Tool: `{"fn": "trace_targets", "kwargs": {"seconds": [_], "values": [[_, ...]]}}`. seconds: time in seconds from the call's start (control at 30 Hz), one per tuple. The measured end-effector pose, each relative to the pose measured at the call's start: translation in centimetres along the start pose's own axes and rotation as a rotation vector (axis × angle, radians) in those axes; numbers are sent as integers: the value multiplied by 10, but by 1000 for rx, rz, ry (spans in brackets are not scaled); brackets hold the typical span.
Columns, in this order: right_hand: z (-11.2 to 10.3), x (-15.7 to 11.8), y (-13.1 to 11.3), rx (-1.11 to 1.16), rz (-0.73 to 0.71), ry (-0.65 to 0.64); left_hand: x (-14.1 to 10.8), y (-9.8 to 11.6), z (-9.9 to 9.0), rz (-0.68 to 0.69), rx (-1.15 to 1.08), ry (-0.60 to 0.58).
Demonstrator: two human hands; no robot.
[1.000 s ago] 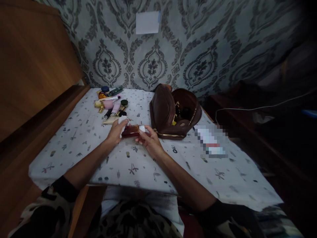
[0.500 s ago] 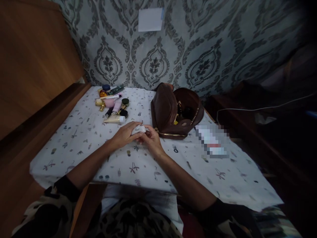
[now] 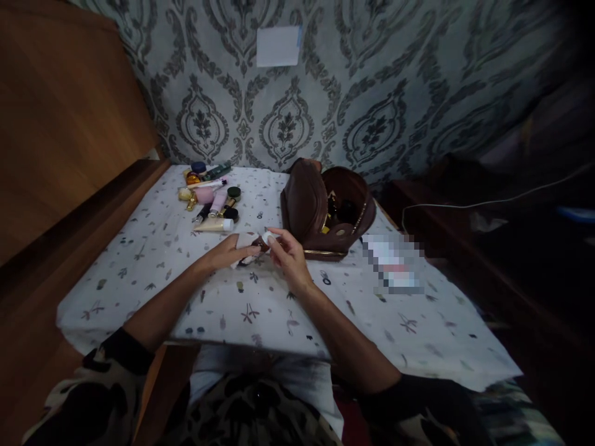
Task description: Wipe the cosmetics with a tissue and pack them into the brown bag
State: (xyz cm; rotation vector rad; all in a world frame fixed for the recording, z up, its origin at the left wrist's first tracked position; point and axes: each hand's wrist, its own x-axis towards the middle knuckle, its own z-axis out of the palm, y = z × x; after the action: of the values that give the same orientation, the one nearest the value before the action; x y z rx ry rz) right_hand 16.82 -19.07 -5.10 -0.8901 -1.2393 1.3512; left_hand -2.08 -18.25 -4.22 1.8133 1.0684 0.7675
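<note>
My left hand point(image 3: 226, 253) is closed around a small dark-brown item with a white end point(image 3: 263, 243), perhaps a little bottle. A white wipe or tissue point(image 3: 242, 240) lies under and around that grip. The fingertips of my right hand point(image 3: 290, 259) pinch the item's white end from the right. Both hands are just above the table, in front of an open brown toiletry bag point(image 3: 302, 201). Several dark and gold things show inside the bag. Behind my left hand lies a cream tube with a white cap point(image 3: 214, 225).
Several cosmetics, among them a pink jar point(image 3: 203, 196) and a dark green tube point(image 3: 217, 171), lie at the back left of the cloth-covered table point(image 3: 153, 279). A blurred-out flat item point(image 3: 395, 263) rests at right. A wooden cabinet point(image 3: 69, 93) bounds the left side; a patterned wall stands behind.
The white wipe was bunched between both hands; now the brown item shows out of it. My right hand has shifted slightly right and its fingers have lifted onto the white end.
</note>
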Motion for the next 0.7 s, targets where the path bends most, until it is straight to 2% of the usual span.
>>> {"fn": "trace_targets", "kwargs": {"seconds": [0.1, 0.23, 0.33, 0.4, 0.57, 0.63, 0.7], "values": [[-1, 1, 0, -10, -1, -22, -1, -4, 1, -25, -58, 17], [-2, 3, -1, -34, 14, -6, -1, 4, 4, -24, -34, 36], [-4, 1, -7, -89, -43, 24, -2, 12, 10, 28, 8, 111], [-6, -3, -16, -136, -101, 34, -3, 15, 16, 13, -7, 185], [-24, -12, -62, -280, -251, 0, -7, 20, 32, -170, -115, 271], [-40, -12, -90, -307, -294, 25, -6, 29, 35, -171, -135, 272], [-59, -9, -119, -363, -368, 108, -1, 44, 37, -120, -139, 215]]}}
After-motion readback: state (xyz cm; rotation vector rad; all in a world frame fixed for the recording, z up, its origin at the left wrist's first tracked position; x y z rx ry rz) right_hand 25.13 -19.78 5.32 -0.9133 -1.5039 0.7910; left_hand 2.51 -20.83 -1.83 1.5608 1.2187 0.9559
